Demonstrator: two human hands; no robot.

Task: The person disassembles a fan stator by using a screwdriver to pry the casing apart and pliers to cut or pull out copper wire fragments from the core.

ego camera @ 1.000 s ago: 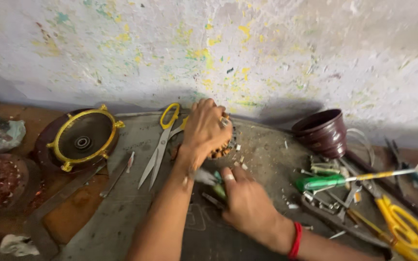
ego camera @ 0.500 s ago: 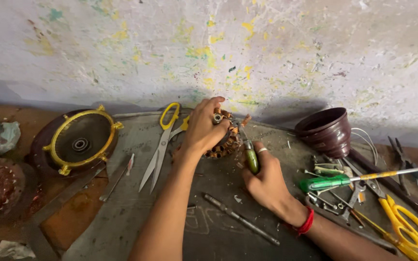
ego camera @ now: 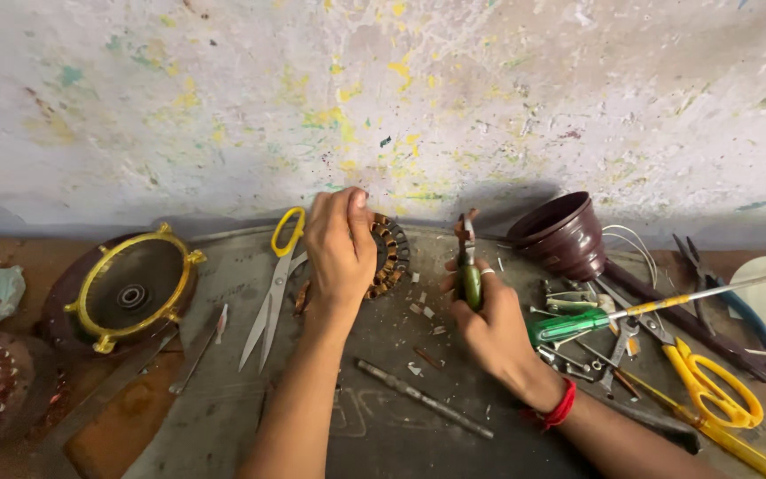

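Open worktop [ego camera: 223, 417] front left; scissors [ego camera: 273, 288] left, metal rod [ego camera: 423, 398] centre, tool clutter [ego camera: 631, 337] blocking right.

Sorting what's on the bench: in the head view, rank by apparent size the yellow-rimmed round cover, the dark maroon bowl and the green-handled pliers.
1. Yellow-rimmed round cover, largest.
2. Dark maroon bowl, clearly smaller.
3. Green-handled pliers, smallest as seen, though the right hand hides part of the handles, so their full length is unsure.

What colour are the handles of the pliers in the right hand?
Green, seen in the head view: the right hand grips the pliers.
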